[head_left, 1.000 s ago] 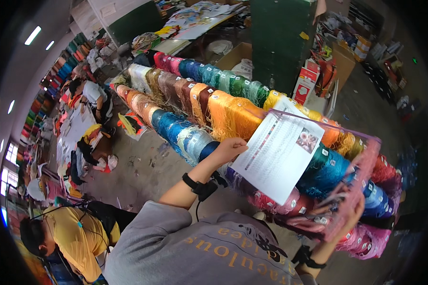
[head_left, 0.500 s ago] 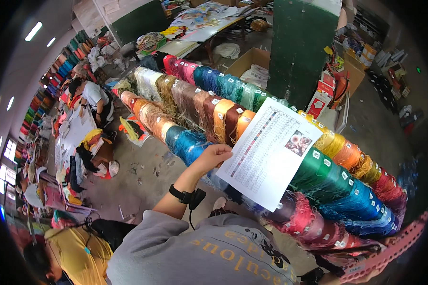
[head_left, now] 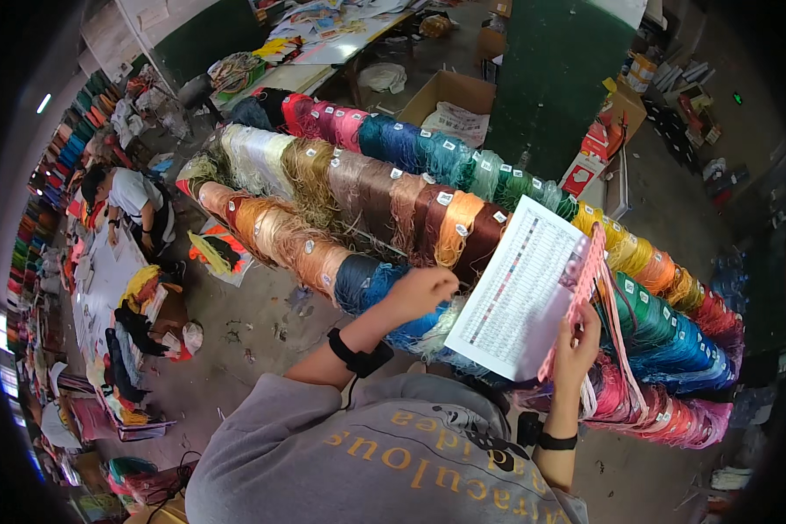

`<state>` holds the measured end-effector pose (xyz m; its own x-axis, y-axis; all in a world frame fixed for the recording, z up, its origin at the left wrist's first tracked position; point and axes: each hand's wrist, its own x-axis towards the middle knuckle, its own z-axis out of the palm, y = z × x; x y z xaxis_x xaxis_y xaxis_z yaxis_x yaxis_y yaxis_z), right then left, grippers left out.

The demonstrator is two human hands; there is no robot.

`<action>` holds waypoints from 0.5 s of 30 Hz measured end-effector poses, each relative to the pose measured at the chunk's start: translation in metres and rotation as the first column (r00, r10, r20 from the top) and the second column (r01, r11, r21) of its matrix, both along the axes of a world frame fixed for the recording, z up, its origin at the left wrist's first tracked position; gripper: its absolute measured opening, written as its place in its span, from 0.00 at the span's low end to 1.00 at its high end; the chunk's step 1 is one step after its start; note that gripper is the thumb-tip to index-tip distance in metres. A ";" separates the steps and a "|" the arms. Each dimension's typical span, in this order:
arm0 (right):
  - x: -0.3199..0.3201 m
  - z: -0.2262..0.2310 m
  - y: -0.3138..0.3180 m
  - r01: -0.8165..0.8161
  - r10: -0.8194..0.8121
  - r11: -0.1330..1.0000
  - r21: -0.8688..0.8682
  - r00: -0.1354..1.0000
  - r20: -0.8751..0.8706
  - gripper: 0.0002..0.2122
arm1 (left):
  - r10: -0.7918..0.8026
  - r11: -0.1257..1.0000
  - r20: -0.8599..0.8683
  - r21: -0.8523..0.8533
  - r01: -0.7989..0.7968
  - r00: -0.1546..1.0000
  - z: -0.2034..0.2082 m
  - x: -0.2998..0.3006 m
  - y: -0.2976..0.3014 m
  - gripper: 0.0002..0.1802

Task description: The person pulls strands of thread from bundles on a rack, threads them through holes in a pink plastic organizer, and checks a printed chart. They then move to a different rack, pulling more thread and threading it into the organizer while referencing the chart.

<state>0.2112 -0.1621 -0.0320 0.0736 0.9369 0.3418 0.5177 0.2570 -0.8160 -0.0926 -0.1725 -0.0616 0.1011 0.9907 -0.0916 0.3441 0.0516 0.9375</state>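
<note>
My left hand (head_left: 424,293) is raised over the blue thread hanks (head_left: 365,281) with its fingers curled in. It is apart from the printed sheet (head_left: 520,288); whether anything is inside the fingers is hidden. My right hand (head_left: 576,345) grips a pink perforated strip (head_left: 592,262), held upright over the right side of the sheet. Pale pink threads (head_left: 616,306) hang from the strip. The sheet, with a table and a partly covered picture, tilts above the thread hanks; whether my right hand also pinches it cannot be seen.
Long rows of labelled thread hanks run diagonally ahead, including brown ones (head_left: 358,188) and green ones (head_left: 642,306). Beyond stand a green pillar (head_left: 537,96) and a cardboard box (head_left: 472,92). At the left, a person (head_left: 135,205) bends over a long cluttered table (head_left: 105,288).
My left hand has let go of the sheet's left edge. My right hand has come up from the lower right with the pink strip, now in front of the sheet. The view has shifted slightly.
</note>
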 end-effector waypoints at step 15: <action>-0.019 -0.017 -0.005 0.016 -0.106 0.982 0.188 0.872 0.479 0.17 | 0.594 0.804 -0.359 0.273 -0.528 0.719 -0.024 -0.095 0.065 0.12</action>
<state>0.1924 -0.1669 -0.0491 -0.0883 0.8588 0.5047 0.8552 0.3251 -0.4036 -0.1879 -0.1079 -0.0857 -0.4917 0.8573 0.1525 0.6433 0.2397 0.7271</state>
